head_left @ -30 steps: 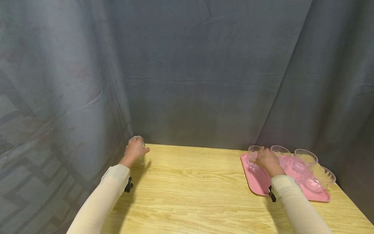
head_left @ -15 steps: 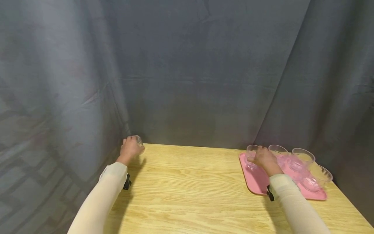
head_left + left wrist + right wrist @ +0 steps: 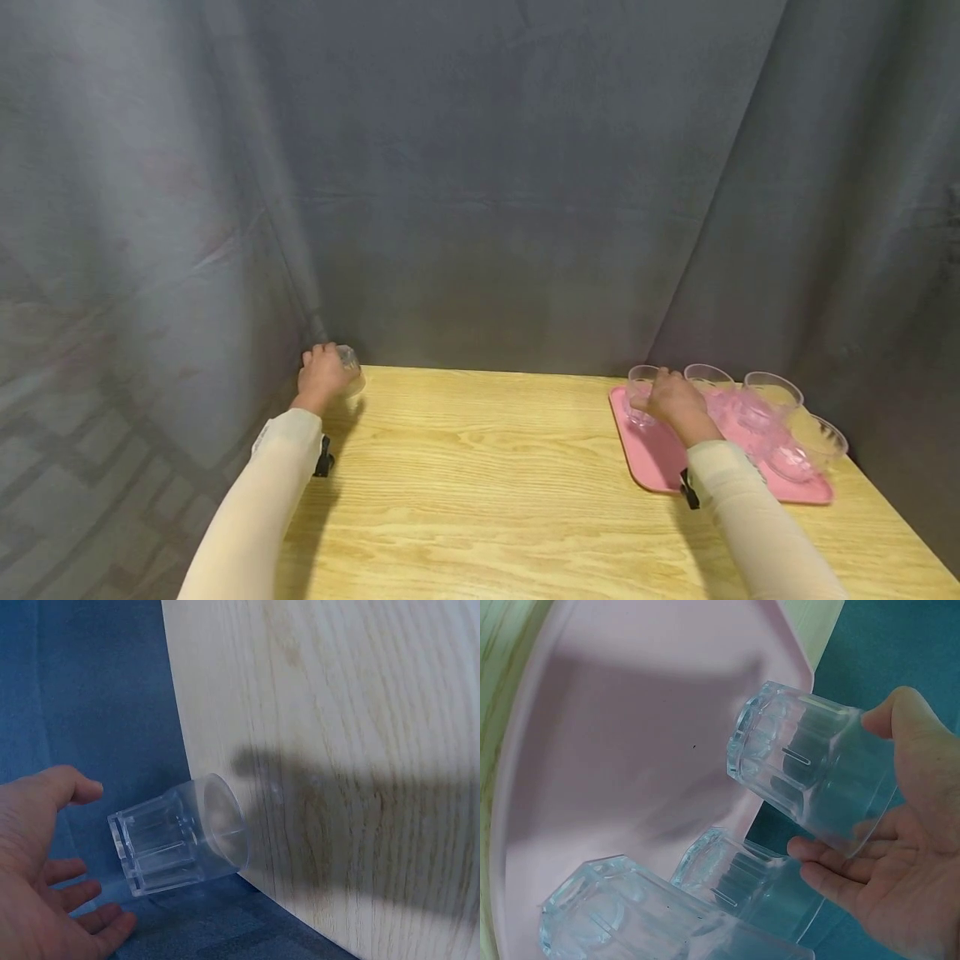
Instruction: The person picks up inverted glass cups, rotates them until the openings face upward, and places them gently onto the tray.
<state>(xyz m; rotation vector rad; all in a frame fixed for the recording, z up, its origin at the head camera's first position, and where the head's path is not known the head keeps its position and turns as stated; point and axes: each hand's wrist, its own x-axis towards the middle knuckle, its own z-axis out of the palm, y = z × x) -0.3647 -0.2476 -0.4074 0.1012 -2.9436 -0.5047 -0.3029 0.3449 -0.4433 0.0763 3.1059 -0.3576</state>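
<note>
A clear tumbler stands upside down, rim on the wooden table, at the back left corner. My left hand is beside it on the left. In the left wrist view a gap shows between the loosely bent fingers and the tumbler's base. On the pink tray at the right, another clear tumbler stands base down at the back left corner. My right hand holds that tumbler near its rim, thumb on one side and fingers on the other.
Several more clear tumblers, such as one at the back and one at the front right, crowd the tray's right part. A grey curtain hangs behind the wooden table and along its left side.
My left hand has come off the top of the upside-down tumbler and shifted left of it, fingers loosened. The right hand has stayed at its tumbler. The head view has shifted slightly.
</note>
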